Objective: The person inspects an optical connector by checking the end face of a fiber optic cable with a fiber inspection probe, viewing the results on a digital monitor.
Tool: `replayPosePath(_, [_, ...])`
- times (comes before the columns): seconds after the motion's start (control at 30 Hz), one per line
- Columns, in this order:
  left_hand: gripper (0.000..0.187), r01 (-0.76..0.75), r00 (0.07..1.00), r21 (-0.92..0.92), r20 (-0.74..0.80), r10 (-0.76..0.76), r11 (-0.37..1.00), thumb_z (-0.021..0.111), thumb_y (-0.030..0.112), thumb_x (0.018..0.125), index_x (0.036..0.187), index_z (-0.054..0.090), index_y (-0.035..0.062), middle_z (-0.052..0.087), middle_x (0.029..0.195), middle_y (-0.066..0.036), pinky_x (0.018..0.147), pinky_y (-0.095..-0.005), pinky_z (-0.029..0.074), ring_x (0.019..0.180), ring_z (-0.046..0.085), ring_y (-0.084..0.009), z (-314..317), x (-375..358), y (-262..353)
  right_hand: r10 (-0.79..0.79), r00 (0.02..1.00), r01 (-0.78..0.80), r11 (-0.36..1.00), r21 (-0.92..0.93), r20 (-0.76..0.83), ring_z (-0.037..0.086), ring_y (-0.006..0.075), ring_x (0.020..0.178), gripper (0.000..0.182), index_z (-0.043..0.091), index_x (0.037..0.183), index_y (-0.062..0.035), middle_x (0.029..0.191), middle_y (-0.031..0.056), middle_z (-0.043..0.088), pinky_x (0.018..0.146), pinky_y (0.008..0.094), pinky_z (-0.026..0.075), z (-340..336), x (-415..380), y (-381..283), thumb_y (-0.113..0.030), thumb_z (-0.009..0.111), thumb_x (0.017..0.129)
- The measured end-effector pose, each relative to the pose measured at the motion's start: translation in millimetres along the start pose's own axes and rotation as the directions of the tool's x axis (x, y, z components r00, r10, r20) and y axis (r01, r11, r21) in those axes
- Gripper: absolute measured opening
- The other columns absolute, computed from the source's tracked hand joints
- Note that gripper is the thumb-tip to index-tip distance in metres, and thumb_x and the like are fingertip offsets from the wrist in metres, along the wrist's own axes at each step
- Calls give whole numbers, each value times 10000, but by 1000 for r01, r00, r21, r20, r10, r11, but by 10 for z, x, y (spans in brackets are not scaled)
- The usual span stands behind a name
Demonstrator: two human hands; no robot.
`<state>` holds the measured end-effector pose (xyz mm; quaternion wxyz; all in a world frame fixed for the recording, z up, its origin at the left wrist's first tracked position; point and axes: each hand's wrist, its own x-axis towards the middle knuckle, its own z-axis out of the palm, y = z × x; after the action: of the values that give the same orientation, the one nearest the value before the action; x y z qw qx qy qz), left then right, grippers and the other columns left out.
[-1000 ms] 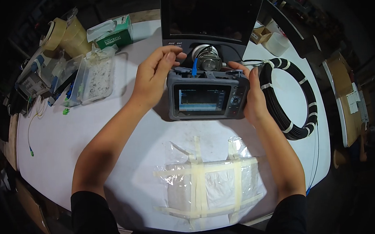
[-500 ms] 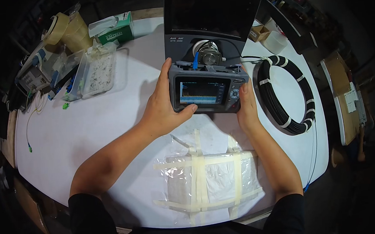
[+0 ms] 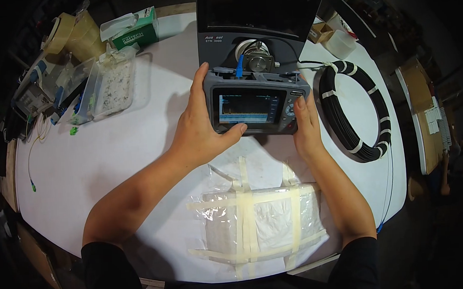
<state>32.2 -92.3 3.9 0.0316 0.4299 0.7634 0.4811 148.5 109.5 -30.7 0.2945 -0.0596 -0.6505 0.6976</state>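
Between both hands is a grey handheld OTDR fibre tester (image 3: 250, 106), its lit screen facing me with a trace along the lower part. My left hand (image 3: 199, 130) grips its left side, thumb along the bottom edge below the screen. My right hand (image 3: 306, 130) holds the right side, with the thumb by the round keypad. A blue fibre connector (image 3: 239, 66) stands up from the tester's top edge. Just behind sits a dark machine (image 3: 221, 53) with a large black screen and a metal fixture (image 3: 258, 62).
Taped clear plastic (image 3: 272, 223) covers the table front. A black cable coil (image 3: 329, 113) lies right. On the left are a plastic tub (image 3: 116, 88), tape rolls (image 3: 82, 40), a green wipes box (image 3: 142, 31) and a green-tipped fibre lead (image 3: 33, 186).
The tester sits slightly higher in view, and my left thumb has shifted a little right along its lower edge. Both hands keep their hold.
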Motion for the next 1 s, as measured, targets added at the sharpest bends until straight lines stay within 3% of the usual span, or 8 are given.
replayPosePath(0.4, [1150, 27, 999, 38, -33, -26, 999, 827, 208, 743, 1573, 49, 41, 452, 1419, -314, 1090, -448, 450, 1278, 550, -423, 22, 0, 12, 37, 999, -38, 998, -50, -8, 479, 56, 915, 735, 275, 1570, -76, 1206, 11, 548, 733, 174, 396, -13, -4, -22, -482, 553, 1024])
replayPosePath(0.63, [1142, -33, 999, -18, -15, 33, 999, 821, 185, 749, 1575, 47, 33, 500, 1373, -294, 1081, -446, 455, 1267, 563, -401, -3, 2, -31, 35, 999, -36, 996, -77, -10, 496, 72, 950, 768, 283, 1566, -69, 1211, 29, 549, 738, 190, 410, -19, -4, -6, -517, 563, 1009])
replayPosePath(0.73, [1133, -31, 999, -27, 8, 31, 999, 813, 175, 754, 1582, 49, 48, 513, 1361, -282, 1084, -443, 450, 1260, 569, -391, -37, -8, -29, 20, 1000, -20, 998, -60, 2, 519, 103, 1046, 774, 265, 1571, -60, 1264, 57, 541, 834, 218, 448, -12, -13, -15, -485, 584, 1007])
replayPosePath(0.83, [1120, -42, 998, -22, 38, 43, 999, 795, 157, 763, 1593, 47, 77, 514, 1363, -272, 1089, -442, 443, 1252, 572, -383, -90, -11, -47, 7, 999, -7, 1000, -10, 40, 488, 188, 1270, 799, 219, 1578, -40, 1424, 122, 469, 1037, 305, 425, -20, -39, -41, -402, 629, 996])
replayPosePath(1.0, [1102, 1, 992, -98, 127, 11, 995, 762, 121, 773, 1608, 43, 127, 501, 1391, -263, 1107, -447, 415, 1270, 551, -375, -213, -3, -55, -9, 999, 11, 998, -59, 37, 486, 198, 1276, 805, 206, 1581, -33, 1434, 142, 459, 1043, 311, 420, -33, -45, -47, -397, 623, 996])
